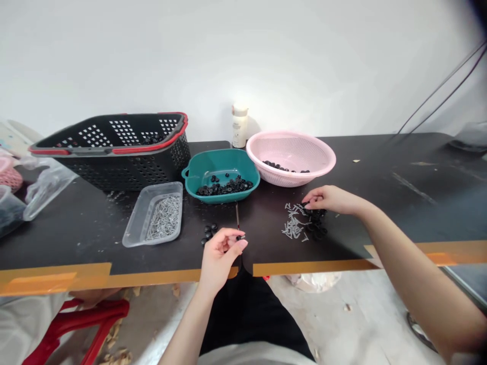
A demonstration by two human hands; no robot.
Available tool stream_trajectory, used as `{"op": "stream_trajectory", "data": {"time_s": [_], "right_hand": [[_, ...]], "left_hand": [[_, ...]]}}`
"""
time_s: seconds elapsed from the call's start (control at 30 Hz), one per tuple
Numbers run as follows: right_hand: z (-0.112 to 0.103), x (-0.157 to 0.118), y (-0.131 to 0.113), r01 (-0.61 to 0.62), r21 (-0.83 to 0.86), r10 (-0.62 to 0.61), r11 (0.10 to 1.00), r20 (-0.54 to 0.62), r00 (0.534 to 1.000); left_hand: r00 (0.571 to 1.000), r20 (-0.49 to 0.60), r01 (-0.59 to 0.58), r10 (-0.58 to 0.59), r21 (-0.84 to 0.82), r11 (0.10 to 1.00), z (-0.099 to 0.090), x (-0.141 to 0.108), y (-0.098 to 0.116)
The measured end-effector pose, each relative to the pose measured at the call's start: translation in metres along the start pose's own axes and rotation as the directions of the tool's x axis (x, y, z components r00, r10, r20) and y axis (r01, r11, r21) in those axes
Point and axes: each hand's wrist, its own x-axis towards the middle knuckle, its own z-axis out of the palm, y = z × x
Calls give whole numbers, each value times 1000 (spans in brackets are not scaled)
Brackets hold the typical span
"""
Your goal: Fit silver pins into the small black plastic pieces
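The left hand [222, 256], low at centre, is nearly closed, pinching a small black ring [240, 237] with a thin nail [237, 215] standing up from it. The right hand [331, 200] reaches out half open, its fingertips [307, 205] down on a scatter of silver nails [292, 223] beside a heap of black rings [317, 223]; whether it grips any cannot be told. Up behind them sit a teal tub [228, 195] and a pink colander [327, 157], both holding more rings.
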Motion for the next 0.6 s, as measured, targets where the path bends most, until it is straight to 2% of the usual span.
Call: {"op": "stream_trajectory", "data": {"time_s": [0.1, 0.2, 0.23, 0.3, 0.37, 0.4, 0.5, 0.6], "right_hand": [[0, -6, -9, 0, 2, 0, 1000, -35, 999], [6, -20, -29, 27, 231, -19, 973, -37, 999], [10, -25, -37, 41, 350, -45, 936, 3, 999], [21, -32, -58, 35, 537, -144, 843, 163, 976], [37, -34, -79, -20, 624, -238, 781, 327, 915], [46, -34, -90, -42, 654, -267, 756, 366, 892], [76, -27, -116, -59, 770, -331, 635, 340, 880], [103, -19, -128, -162, 887, -345, 432, 328, 879]], "left_hand": [[1000, 9, -7, 7, 5, 1000, 0, 0, -3], [1000, -12, -9, 9, 3, 1000, 0, 0, -5], [1000, -20, -10, 10, 2, 1000, 0, 0, -5], [1000, -25, -15, 15, -4, 1000, 0, -1, -4], [999, -17, -31, 31, -16, 999, 0, -1, -3], [999, -14, -47, 47, -22, 999, 0, -2, -2], [987, -50, -156, 155, -20, 987, -1, -2, -3], [957, -131, -259, 257, 8, 966, 0, -2, -7]]}}
